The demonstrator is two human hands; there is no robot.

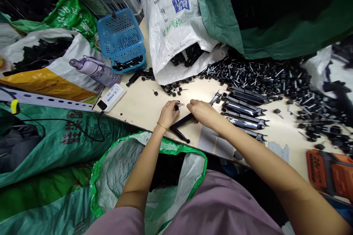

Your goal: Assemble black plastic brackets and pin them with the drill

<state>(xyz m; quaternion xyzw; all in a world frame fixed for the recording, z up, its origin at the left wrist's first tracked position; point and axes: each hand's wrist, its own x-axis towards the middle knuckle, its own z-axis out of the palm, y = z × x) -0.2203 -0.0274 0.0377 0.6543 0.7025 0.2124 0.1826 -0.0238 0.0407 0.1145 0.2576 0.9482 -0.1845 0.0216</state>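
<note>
My left hand (168, 114), with a thin bangle at the wrist, is closed around small black-headed metal pins (177, 107) at the table's front. To its right, my right hand (202, 112) is closed, its fingertips pinched together close to the pins; what they hold is hidden. Under and beside my hands lies a black plastic bar (182, 122) with a shorter black arm (180, 136) angled from its end. Right of my right hand, several glossy black bars with forked ends (244, 112) lie side by side.
Loose black-headed pins (250, 73) are heaped along the back. A white sack (176, 25) spills black parts. A blue basket (121, 36), purple bottle (96, 71) and white device (111, 97) stand left. An orange battery tool (328, 172) lies right; an open green-rimmed sack (118, 169) hangs below.
</note>
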